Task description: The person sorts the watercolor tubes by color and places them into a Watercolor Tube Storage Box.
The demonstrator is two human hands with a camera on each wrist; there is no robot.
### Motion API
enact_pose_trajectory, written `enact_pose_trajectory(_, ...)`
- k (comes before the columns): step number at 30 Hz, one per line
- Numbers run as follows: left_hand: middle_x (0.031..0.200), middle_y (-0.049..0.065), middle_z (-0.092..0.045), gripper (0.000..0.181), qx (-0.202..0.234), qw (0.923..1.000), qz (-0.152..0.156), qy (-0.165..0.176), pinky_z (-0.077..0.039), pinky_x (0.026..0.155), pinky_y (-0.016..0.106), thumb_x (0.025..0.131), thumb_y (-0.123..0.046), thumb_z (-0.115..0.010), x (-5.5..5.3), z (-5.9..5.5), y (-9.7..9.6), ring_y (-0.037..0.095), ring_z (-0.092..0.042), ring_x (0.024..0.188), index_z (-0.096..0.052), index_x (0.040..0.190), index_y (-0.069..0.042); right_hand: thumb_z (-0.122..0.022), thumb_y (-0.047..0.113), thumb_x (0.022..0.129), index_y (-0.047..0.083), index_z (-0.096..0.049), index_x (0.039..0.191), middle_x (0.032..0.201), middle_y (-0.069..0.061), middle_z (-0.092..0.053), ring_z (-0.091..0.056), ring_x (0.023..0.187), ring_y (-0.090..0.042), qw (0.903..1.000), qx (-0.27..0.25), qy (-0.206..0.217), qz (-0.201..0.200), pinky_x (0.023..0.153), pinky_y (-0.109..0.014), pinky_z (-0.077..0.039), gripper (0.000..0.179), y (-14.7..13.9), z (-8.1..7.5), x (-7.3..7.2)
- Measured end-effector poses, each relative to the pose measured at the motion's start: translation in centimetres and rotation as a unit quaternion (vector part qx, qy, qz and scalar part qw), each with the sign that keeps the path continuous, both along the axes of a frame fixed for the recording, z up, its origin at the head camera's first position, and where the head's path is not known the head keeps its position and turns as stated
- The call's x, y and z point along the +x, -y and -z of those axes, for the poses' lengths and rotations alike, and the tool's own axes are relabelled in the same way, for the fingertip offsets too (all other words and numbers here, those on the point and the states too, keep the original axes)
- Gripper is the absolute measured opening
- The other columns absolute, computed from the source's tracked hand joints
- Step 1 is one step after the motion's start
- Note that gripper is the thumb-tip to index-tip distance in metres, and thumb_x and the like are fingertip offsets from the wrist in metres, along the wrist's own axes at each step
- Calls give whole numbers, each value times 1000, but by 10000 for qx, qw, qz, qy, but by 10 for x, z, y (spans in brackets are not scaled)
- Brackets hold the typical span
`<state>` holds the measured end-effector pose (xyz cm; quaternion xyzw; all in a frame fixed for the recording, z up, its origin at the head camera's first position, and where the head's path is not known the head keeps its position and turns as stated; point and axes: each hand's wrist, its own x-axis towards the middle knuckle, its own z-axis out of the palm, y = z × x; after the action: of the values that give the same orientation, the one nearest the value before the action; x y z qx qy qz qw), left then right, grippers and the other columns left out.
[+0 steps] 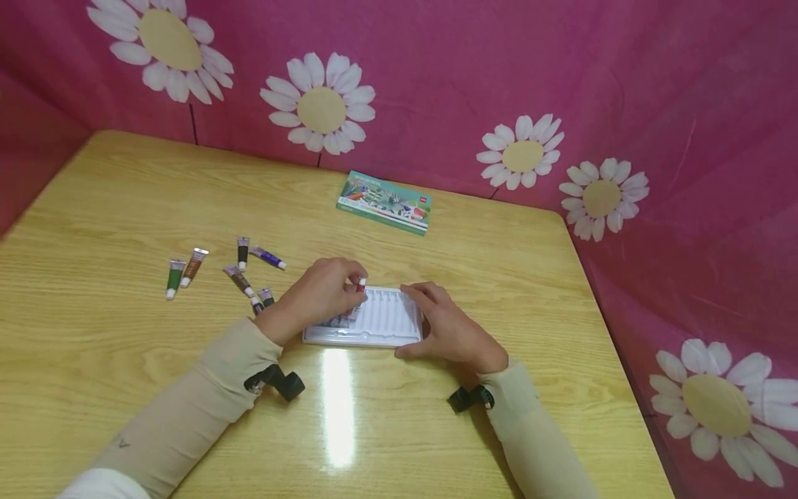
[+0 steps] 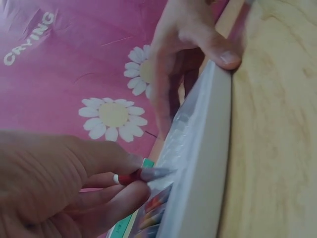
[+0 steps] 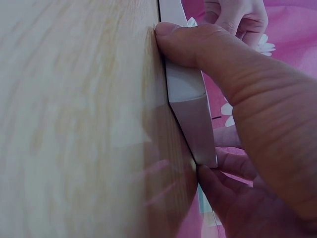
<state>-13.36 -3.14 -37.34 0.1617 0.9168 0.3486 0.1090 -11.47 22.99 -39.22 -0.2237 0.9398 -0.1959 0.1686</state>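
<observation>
Between thumb and fingers, my left hand (image 1: 327, 291) pinches a small red paint tube (image 2: 130, 177) with a white cap. It holds the tube over the white plastic tray (image 1: 389, 319), whose grooves run side by side. Several paint tubes (image 2: 154, 210) lie in the grooves at the tray's left end, partly hidden by the left hand in the head view. My right hand (image 1: 451, 329) grips the tray's right end, thumb on the near side (image 3: 184, 82) and fingers round the far corner.
Left of the tray, several loose tubes lie on the wooden table (image 1: 125, 388), among them a green tube (image 1: 175, 278), a brown tube (image 1: 194, 267) and a blue tube (image 1: 269, 258). Behind the tray lies a green printed box (image 1: 384, 202). A pink flowered cloth (image 1: 424, 83) hangs beyond the table.
</observation>
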Motion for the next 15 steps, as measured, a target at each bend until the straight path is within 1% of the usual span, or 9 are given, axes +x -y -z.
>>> enact_pose_trajectory(3,104,8,-72,36,-122,9999,13,-118,-52,83,35,92,-17,-76,3,0,-3,20,-60,90,-71,126,-4,-91,52,73,21,-35,161,158,-3,-39,-45,136,-23,10000,-17,2,9,118,-43,-45,109,0,0,1)
enact_pose_trajectory(6,97,7,-69,35,-212,9991,71,-357,-50,80,34,91,-15,-76,5,1,-5,20,-58,87,-71,123,-3,-92,51,73,21,-36,161,158,-3,-39,-45,136,-23,10000,-28,-7,6,118,-43,-45,109,0,1,1)
enact_pose_trajectory(9,94,8,-68,33,-290,9980,110,-559,-50,79,35,91,-15,-76,6,2,-6,20,-59,85,-71,121,-2,-92,52,73,20,-36,161,158,-3,-39,-45,136,-23,10000,-20,-30,-4,118,-43,-46,109,0,2,0)
enact_pose_trajectory(13,94,8,-70,32,-332,9978,66,-572,-51,79,35,91,-17,-78,6,1,-7,20,-60,85,-72,119,-2,-91,52,73,20,-36,161,157,-3,-39,-46,136,-23,10000,-2,-75,-35,117,-43,-46,109,0,2,0)
enact_pose_trajectory(15,94,8,-70,33,-316,9982,78,-504,-51,79,35,91,-18,-78,7,0,-7,20,-60,85,-72,119,-2,-91,51,73,19,-36,161,157,-3,-40,-46,136,-23,9999,9,-96,-42,117,-42,-46,109,0,2,0)
